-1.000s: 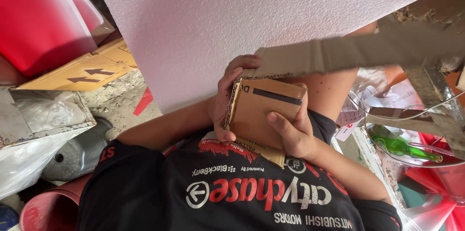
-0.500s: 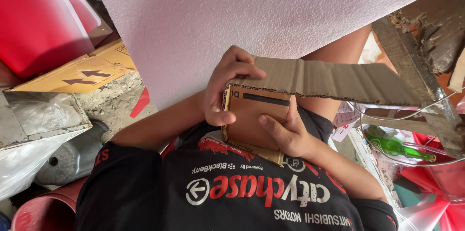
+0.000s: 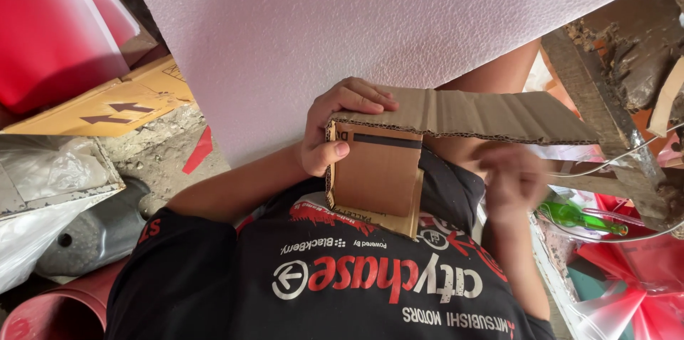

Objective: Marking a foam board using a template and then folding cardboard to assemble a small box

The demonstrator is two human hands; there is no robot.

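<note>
Cardboard piece (image 3: 399, 162), folded, frame centre against the black shirt (image 3: 342, 276): left hand (image 3: 335, 130) grasping its 9 o'clock corner, right hand (image 3: 509, 176) blurred at 3 o'clock, grip indeterminate; best kept pinched firmly along the crease while folding.

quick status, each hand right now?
Left hand: closed on the folded cardboard, fingers over its top edge.
Right hand: off the cardboard, blurred; cannot tell.

Green glass bottle (image 3: 578, 216) lying at right, beside red plastic wrap (image 3: 627, 269). Flat yellow cardboard sheet with arrows (image 3: 107, 106) upper left. Grey metal pot (image 3: 92, 233) below it.
</note>
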